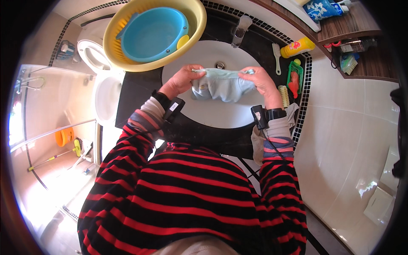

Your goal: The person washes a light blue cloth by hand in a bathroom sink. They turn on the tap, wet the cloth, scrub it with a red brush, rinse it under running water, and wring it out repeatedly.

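Observation:
A small light-blue cloth garment (223, 86) is stretched between my two hands above the white oval sink (220, 118). My left hand (184, 79) pinches its upper left edge, and my right hand (259, 81) grips the upper right edge. The fabric hangs down in folds over the basin, with a small patch of print near its left side. Behind it the metal drain (220, 65) shows, and the faucet (241, 31) stands at the back of the sink. Black straps with small boxes are on both wrists.
A yellow basin (137, 67) holding a blue basin (149, 35) overlaps the black counter's left rear. Along the right lie a white brush (276, 59), a yellow bottle (298, 47), a green basket (295, 79), a scrubbing brush (283, 95) and a gray cloth (290, 114). A toilet (106, 95) stands left.

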`<action>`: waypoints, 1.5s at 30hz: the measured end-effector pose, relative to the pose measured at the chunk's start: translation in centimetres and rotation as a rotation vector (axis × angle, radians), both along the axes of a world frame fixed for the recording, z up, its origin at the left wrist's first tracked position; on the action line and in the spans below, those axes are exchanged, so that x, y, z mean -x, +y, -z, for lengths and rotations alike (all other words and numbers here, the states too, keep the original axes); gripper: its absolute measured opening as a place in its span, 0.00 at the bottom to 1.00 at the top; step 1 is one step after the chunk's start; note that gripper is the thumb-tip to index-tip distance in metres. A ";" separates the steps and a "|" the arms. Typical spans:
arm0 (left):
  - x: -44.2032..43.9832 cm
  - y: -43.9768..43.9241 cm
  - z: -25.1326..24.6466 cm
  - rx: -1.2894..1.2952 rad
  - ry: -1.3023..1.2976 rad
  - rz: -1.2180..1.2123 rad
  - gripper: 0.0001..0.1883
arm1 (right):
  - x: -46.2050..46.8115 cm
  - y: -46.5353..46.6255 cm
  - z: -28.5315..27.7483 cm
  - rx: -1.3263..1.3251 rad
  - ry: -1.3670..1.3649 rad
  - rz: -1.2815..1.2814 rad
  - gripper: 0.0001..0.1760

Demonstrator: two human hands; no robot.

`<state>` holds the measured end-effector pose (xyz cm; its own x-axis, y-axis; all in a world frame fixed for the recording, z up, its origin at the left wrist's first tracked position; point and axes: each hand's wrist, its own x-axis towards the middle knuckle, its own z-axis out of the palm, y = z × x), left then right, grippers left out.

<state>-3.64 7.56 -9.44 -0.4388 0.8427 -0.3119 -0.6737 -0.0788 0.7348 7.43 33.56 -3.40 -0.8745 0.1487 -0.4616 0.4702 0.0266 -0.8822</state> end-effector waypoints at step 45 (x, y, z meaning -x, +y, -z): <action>-1.7 6.8 7.2 0.488 -0.138 -0.457 0.15 | 4.5 -11.0 10.9 -0.783 0.238 0.359 0.20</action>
<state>-1.96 14.32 -16.68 -0.6459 0.3310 -0.6880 -0.7419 -0.0595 0.6679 2.94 22.55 -14.26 -0.7740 0.6288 0.0748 0.3733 0.5485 -0.7482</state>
